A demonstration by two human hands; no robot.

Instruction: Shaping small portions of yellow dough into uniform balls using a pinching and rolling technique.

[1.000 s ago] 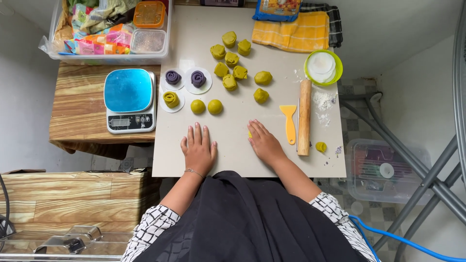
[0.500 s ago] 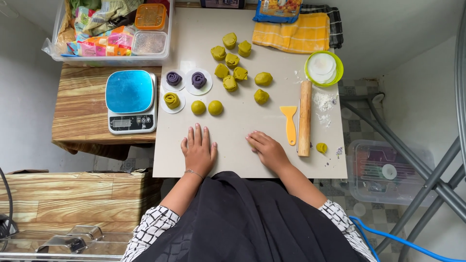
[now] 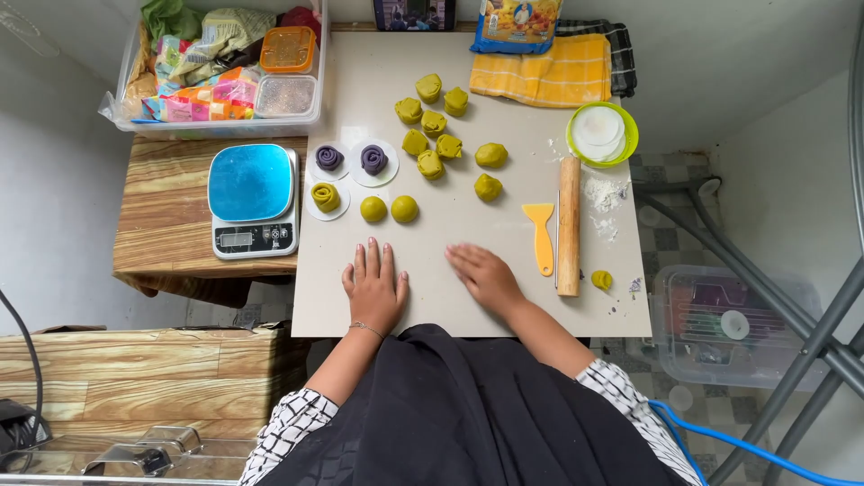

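Resting flat on the pale board (image 3: 468, 306), both hands lie palm down with nothing gripped. The left hand (image 3: 374, 290) has its fingers stretched out and close together, pointing away from the body. The right hand (image 3: 486, 275) is also released, fingers extended and angled toward the left hand, the forearm coming in slantwise from the near right corner of the board.

Two green dough balls (image 3: 389, 209) sit on the board just beyond the left hand, near but not touching its fingertips. To the left of them on the board are a rolled green spiral (image 3: 326, 196) and two purple spirals (image 3: 351, 159), each on a white disc. More green dough pieces (image 3: 432, 126) cluster toward the far middle of the board. A yellow scraper (image 3: 541, 236) and a wooden rolling pin (image 3: 569, 225) lie side by side on the board just right of the right hand. A blue-topped scale (image 3: 252, 200) stands beside the board's left edge.
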